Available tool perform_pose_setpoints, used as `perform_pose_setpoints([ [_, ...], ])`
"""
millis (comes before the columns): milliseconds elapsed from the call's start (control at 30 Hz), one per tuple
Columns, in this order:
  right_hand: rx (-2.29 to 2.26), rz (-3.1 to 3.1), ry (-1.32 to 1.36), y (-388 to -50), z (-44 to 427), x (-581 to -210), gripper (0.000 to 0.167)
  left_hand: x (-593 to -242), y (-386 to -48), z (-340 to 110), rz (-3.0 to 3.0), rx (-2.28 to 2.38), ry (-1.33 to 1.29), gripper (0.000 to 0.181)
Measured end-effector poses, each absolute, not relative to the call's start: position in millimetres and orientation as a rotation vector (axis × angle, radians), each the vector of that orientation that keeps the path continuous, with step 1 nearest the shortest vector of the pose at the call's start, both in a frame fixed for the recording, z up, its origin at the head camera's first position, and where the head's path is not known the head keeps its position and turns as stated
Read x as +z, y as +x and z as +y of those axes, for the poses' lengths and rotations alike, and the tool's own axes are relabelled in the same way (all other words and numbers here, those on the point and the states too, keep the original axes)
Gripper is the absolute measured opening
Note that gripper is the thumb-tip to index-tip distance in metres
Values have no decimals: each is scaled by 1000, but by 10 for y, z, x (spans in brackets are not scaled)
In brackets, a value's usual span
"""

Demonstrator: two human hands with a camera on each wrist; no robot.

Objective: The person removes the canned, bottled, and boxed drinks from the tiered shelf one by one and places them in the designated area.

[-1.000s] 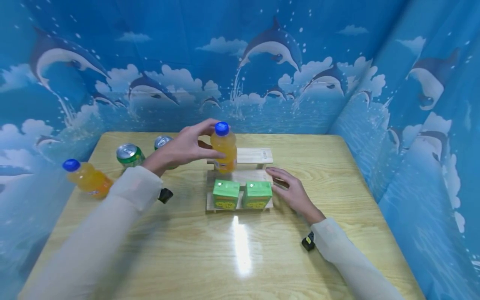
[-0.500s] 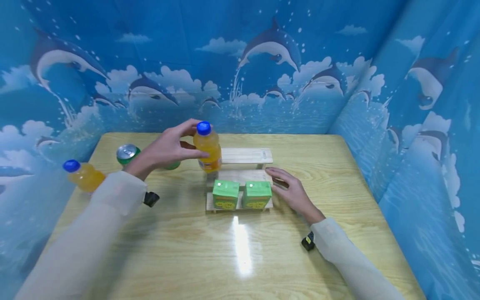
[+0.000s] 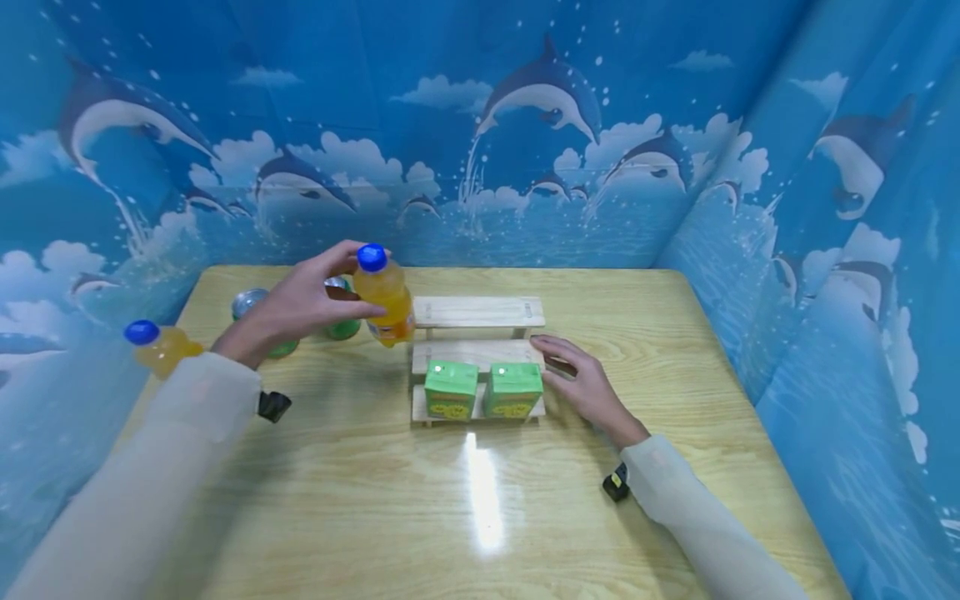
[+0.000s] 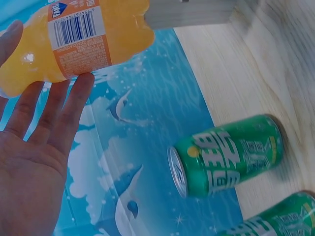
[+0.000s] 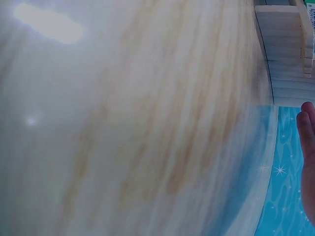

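Observation:
My left hand (image 3: 300, 304) grips an orange soda bottle (image 3: 386, 296) with a blue cap. The bottle is held in the air, slightly tilted, just left of a three-step wooden rack (image 3: 480, 312). In the left wrist view the thumb and fingertips press on the bottle (image 4: 81, 42) from opposite sides, and its orange label shows a barcode. My right hand (image 3: 585, 383) is at the rack's right side, fingers loosely bent, the fingertips at the middle step's end. Two green juice boxes (image 3: 452, 390) stand on the lowest step. The middle and top steps bear nothing.
Two green soda cans (image 4: 226, 155) stand upright on the table left of the rack, partly behind my left hand. Another orange soda bottle (image 3: 167, 350) stands farther left, partly covered by my sleeve. A blue dolphin curtain (image 3: 480, 208) borders the wooden table (image 3: 622, 317).
My left hand has moved left with the bottle, from in front of the rack's upper steps to beside the rack. My right hand and the juice boxes have not moved.

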State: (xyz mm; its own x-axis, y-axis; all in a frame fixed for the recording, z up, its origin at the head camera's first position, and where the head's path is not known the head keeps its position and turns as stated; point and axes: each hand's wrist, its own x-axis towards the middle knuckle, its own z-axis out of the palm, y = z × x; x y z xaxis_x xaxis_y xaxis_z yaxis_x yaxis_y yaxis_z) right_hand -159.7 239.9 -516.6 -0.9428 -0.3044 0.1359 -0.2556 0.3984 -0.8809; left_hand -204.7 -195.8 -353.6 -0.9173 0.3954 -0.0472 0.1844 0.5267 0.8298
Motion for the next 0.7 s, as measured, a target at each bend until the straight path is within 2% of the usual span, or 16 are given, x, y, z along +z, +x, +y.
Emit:
perform_pose_setpoints([
  [700, -1639, 2579, -514, -1610, 2396, -5174, 53, -3597, -1924, -2430, 2601, 1260, 364, 78],
])
